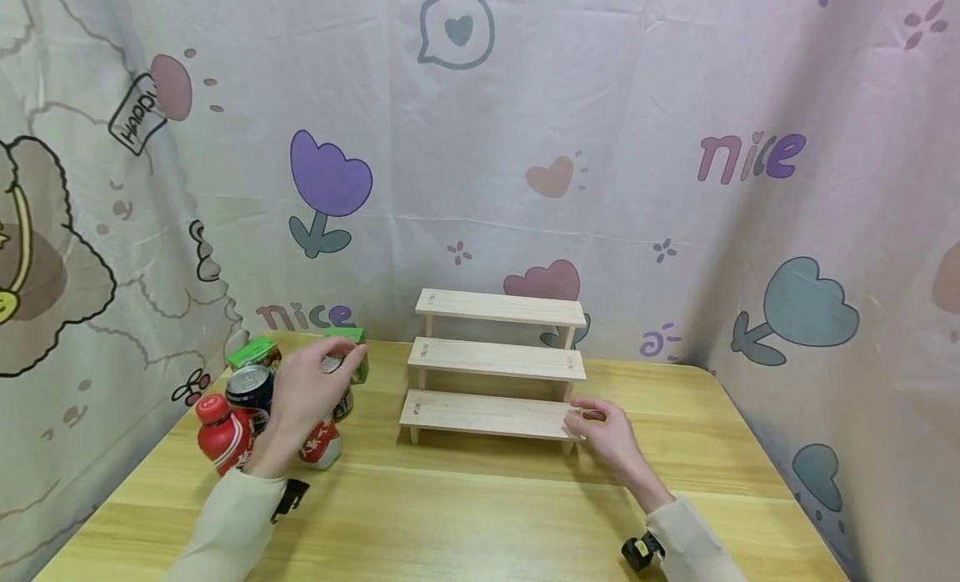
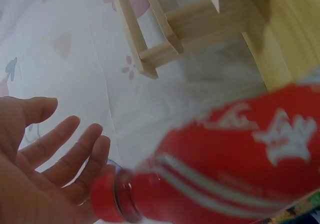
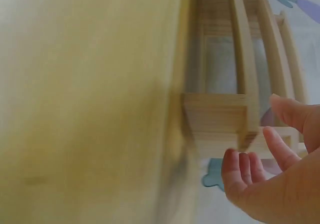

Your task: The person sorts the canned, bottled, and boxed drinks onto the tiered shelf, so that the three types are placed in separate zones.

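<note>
My left hand (image 1: 311, 390) hovers among drinks at the table's left, its fingers loosely bent and apart from the thumb. In the left wrist view, a red bottle (image 2: 225, 159) with white stripes has its cap right beside those fingers. In the head view, a red-and-white bottle (image 1: 322, 447) shows below the hand, its top hidden. A three-step wooden shelf (image 1: 480, 415) stands mid-table. My right hand (image 1: 607, 436) is at the right end of its lowest step. In the right wrist view, the thumb and fingers (image 3: 230, 166) stand apart around the step's corner.
Near the left hand stand another red bottle (image 1: 225, 436), a dark can (image 1: 250, 388) and two green-topped packages, one at the back left (image 1: 253, 351) and one behind the hand (image 1: 360, 363). A printed curtain (image 1: 480, 148) hangs behind the wooden table (image 1: 465, 507).
</note>
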Tool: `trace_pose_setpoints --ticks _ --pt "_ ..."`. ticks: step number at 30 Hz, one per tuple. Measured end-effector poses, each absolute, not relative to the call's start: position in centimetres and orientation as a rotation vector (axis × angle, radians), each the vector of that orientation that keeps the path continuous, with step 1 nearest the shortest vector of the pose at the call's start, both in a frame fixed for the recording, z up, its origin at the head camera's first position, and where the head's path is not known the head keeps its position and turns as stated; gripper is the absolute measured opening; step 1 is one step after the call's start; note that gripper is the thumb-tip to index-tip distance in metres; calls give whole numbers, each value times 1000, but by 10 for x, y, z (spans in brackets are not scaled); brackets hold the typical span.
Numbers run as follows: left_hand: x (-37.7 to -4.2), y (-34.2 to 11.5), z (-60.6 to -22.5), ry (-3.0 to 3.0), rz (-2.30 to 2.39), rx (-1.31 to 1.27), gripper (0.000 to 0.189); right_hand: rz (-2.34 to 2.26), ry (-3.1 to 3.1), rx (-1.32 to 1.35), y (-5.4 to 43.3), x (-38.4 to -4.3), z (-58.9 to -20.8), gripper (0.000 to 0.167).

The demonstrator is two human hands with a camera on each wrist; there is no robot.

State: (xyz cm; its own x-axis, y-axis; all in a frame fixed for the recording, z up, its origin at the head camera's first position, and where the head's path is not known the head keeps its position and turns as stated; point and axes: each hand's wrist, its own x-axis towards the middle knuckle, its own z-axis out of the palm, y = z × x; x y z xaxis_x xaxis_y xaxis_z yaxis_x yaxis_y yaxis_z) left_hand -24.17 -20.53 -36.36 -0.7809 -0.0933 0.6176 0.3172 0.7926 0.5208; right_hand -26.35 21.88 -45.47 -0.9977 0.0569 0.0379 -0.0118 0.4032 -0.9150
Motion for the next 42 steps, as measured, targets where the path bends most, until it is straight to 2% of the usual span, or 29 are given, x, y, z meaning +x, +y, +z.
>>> trace_pose_setpoints --ticks 5,23,27,33,42 --pt "-240 -222 -369 -2434 -932 -127 33 1976 -2456 -73 220 -263 -466 46" --pt "-223 -258 -406 -2782 -1198 14 85 2156 -2365 -134 220 -265 -473 52" --pt "-217 -263 -411 -2837 -1202 33 90 2163 -2378 -124 218 -267 -475 53" --pt "-219 -260 -414 -2804 -1192 49 83 2162 -2371 -149 218 -268 -477 53" --pt "-229 -252 -414 -2754 -1176 103 101 2176 -2362 -164 219 -268 -477 51"
